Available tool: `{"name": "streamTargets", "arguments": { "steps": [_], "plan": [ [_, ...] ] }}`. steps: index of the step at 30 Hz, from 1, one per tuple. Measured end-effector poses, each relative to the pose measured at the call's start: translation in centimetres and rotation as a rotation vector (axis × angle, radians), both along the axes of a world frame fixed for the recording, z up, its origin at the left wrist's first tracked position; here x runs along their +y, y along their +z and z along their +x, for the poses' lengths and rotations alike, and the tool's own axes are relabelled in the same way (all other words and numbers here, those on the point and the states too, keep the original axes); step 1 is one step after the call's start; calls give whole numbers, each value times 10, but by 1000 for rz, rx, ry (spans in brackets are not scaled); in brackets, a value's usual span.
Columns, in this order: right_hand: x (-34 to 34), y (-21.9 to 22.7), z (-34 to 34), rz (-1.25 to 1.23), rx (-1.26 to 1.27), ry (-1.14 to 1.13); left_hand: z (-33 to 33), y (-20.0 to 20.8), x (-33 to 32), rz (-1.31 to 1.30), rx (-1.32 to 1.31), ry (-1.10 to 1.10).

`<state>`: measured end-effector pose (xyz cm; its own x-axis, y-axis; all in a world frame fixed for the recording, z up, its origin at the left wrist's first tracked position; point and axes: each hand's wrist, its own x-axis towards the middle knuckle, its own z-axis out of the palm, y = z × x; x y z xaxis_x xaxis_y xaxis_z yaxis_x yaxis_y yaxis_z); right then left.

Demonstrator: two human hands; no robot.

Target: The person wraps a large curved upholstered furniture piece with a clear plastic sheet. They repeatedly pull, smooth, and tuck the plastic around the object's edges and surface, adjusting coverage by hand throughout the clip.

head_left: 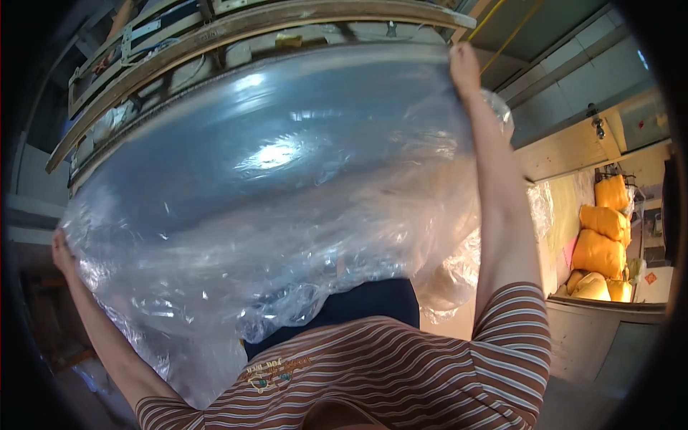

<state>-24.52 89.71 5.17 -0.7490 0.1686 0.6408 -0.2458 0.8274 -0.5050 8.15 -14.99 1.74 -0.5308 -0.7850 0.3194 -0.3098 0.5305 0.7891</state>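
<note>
A wide sheet of clear plastic film (287,179) stretches across in front of me, shiny and smooth at the far side, crumpled nearer my body. My left hand (63,252) is closed on its left edge, with the fingertips partly hidden by the film. Farther off, my right hand (466,69) grips the far right corner, close to the end of a long wooden bar. Both arms are spread wide. Loose folds of the film hang against my waist and below my right forearm.
Beyond the film runs the long wooden bar (287,18) of a frame or machine. At right, a pale wooden board (573,153) juts out near a wall. Several yellow-orange bundles (599,252) are stacked on a ledge farther right.
</note>
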Motion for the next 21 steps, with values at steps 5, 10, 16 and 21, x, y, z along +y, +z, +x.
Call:
{"name": "streamTargets", "arguments": {
  "steps": [5,10,16,21],
  "plan": [
    [-3,-26,-11,-499,-76,222,-57,-38,-4,-77,-7,-34],
    [1,-24,-21,-319,-124,104,-106,-35,16,-54,-66,-2],
    [-17,-20,-39,-266,-137,32,-111,-13,-4,-118,-121,-25],
    [-1,-25,-48,-124,13,-122,-141,-22,-6,-180,-213,28]
  ]
}}
